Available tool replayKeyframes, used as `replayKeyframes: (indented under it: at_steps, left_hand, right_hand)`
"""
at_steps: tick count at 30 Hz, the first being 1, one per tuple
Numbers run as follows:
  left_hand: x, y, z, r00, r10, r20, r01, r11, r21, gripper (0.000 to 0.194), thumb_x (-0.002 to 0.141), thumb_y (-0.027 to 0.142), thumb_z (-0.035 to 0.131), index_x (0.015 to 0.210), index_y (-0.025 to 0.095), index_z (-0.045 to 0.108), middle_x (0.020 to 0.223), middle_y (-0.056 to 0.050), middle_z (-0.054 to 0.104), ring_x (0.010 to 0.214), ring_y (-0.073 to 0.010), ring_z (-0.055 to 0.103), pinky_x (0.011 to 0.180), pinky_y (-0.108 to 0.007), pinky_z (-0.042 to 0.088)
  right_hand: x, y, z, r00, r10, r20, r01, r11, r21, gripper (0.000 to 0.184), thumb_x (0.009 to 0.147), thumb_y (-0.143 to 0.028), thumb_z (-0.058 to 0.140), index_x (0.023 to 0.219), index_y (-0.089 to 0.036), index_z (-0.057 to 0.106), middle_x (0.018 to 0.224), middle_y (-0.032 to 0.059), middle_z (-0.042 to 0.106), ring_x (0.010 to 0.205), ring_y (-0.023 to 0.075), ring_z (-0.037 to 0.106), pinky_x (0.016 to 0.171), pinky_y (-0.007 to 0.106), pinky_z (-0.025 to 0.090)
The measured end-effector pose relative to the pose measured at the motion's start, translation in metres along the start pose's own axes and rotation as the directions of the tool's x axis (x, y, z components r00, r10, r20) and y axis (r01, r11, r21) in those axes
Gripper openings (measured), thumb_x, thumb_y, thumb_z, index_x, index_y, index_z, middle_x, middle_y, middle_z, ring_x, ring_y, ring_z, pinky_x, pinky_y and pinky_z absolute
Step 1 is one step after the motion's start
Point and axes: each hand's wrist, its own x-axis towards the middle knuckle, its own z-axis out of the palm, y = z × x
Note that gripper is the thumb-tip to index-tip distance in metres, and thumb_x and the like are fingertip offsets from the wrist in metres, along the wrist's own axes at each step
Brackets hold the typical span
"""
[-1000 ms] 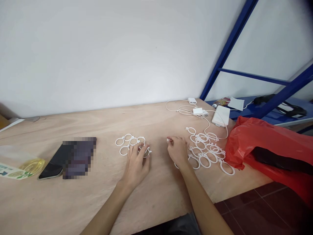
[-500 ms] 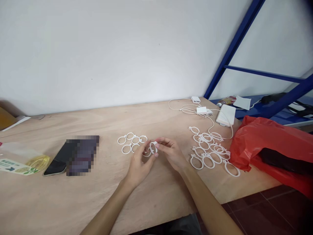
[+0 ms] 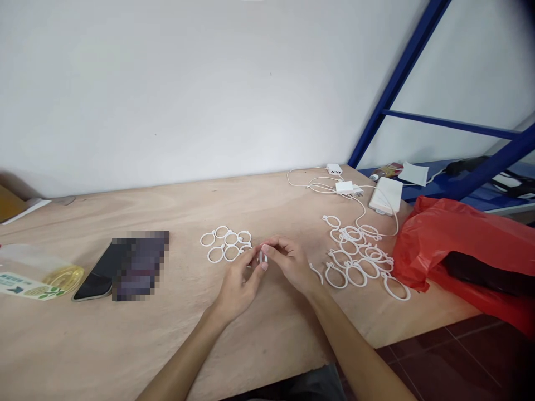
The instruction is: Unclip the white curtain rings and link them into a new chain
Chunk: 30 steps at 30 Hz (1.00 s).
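Note:
My left hand (image 3: 239, 281) and my right hand (image 3: 288, 262) meet over the middle of the wooden table (image 3: 175, 334). Both pinch one small white plastic ring (image 3: 263, 257) between their fingertips, so most of it is hidden. Just beyond my left hand lies a small group of white rings (image 3: 225, 245), flat on the wood. A larger heap of white rings (image 3: 359, 256) lies to the right of my right hand.
A dark phone (image 3: 100, 275) and a clear plastic packet (image 3: 37, 273) lie at the left. White chargers and cables (image 3: 343, 186) and a white power bank (image 3: 387, 196) sit at the back right. A red plastic bag (image 3: 455, 245) hangs over the table's right edge beside blue shelving (image 3: 418, 117).
A second ago my hands were apart, the left on the small ring group, the right near the heap. They came together on one ring and now pinch it closer.

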Motion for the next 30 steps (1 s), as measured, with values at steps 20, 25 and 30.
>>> replayKeyframes:
  at_steps: [20, 25, 30]
  left_hand:
    - [-0.001, -0.014, -0.005, 0.992, 0.124, -0.016, -0.103, 0.884, 0.457, 0.032, 0.082, 0.026, 0.060, 0.113, 0.020, 0.063, 0.110, -0.010, 0.066, 0.102, -0.0257, 0.058, 0.090, -0.043, 0.048]
    - [-0.003, -0.018, -0.002, 0.982, 0.175, 0.072, -0.185, 0.805, 0.564, 0.040, 0.083, 0.018, 0.055, 0.123, 0.019, 0.058, 0.114, -0.013, 0.060, 0.105, -0.0266, 0.055, 0.090, -0.045, 0.049]
    - [-0.003, -0.021, -0.001, 0.984, 0.178, 0.009, -0.148, 0.786, 0.600, 0.044, 0.084, 0.015, 0.051, 0.128, 0.018, 0.052, 0.117, -0.016, 0.051, 0.104, -0.0269, 0.053, 0.087, -0.045, 0.050]
  right_hand:
    - [0.007, 0.005, -0.026, 0.834, -0.153, -0.530, -0.096, 0.906, -0.412, 0.027, 0.075, -0.037, 0.061, 0.083, -0.014, 0.072, 0.067, 0.0041, 0.068, 0.061, 0.0176, 0.058, 0.061, 0.030, 0.045]
    - [0.008, 0.004, -0.037, 0.790, -0.183, -0.585, -0.153, 0.865, -0.478, 0.024, 0.074, -0.032, 0.058, 0.085, -0.016, 0.072, 0.066, 0.0049, 0.068, 0.062, 0.0199, 0.060, 0.066, 0.033, 0.046]
    - [0.000, 0.000, -0.042, 0.824, -0.213, -0.525, -0.190, 0.770, -0.609, 0.026, 0.078, -0.035, 0.055, 0.085, -0.017, 0.072, 0.068, 0.0054, 0.068, 0.063, 0.0205, 0.060, 0.066, 0.034, 0.044]
